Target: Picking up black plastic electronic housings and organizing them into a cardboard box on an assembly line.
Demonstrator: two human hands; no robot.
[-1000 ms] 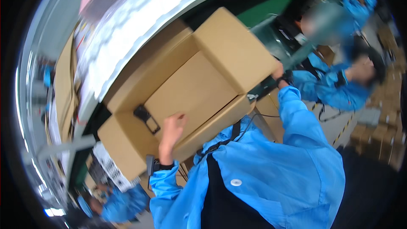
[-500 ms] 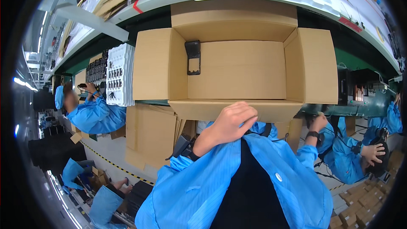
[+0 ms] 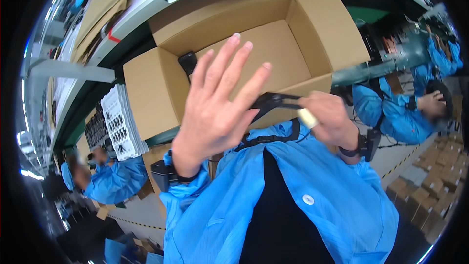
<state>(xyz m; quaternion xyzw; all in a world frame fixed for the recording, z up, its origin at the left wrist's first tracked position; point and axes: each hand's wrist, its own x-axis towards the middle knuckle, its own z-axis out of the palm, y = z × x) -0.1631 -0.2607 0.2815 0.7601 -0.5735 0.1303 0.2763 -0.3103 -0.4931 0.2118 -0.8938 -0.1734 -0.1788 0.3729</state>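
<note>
My left hand (image 3: 220,98) is raised with its fingers spread over the near left part of an open cardboard box (image 3: 332,34), holding nothing. My right hand (image 3: 330,120) is closed on the right end of a black frame-like part (image 3: 271,101), just above the box's near flap. A small pale yellow patch shows by the right thumb; what it is I cannot make out. The black part's left end reaches toward my left thumb, and whether they touch I cannot tell. Inside the box, a similar black part (image 3: 187,62) sits at the left wall, half hidden by my left hand.
White trays (image 3: 119,122) with small black pieces stand left of the box, near a co-worker in blue (image 3: 117,178). Another person in blue (image 3: 405,110) sits at the right. A shelf edge (image 3: 132,24) runs beyond the box. Stacked cartons (image 3: 430,176) fill the lower right.
My right hand has come up from the lower right with the black part. My left hand has left the near flap, risen and spread its fingers. The view has tilted.
</note>
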